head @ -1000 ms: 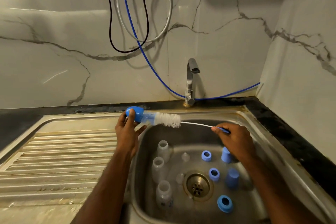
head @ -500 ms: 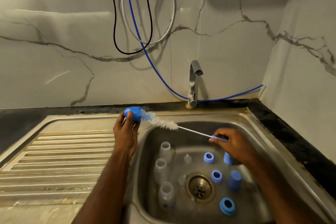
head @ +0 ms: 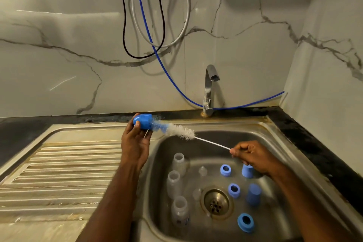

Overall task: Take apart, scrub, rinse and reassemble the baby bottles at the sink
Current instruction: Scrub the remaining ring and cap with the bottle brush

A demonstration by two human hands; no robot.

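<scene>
Here the left hand [head: 135, 143] is gripping a blue cap [head: 143, 121] above the sink's [head: 261, 124] left rim, fingers curled round it, while the right hand [head: 253, 156] is pinching the thin wire stem of a white bottle brush [head: 182, 132] whose bristles are reaching to the cap's mouth. Down in the basin three clear bottles [head: 173, 183] are standing along the left side, and blue rings [head: 234, 190] and caps [head: 253, 194] are sitting to the right of the drain [head: 216, 202]. A tap [head: 209, 88] is rising behind.
</scene>
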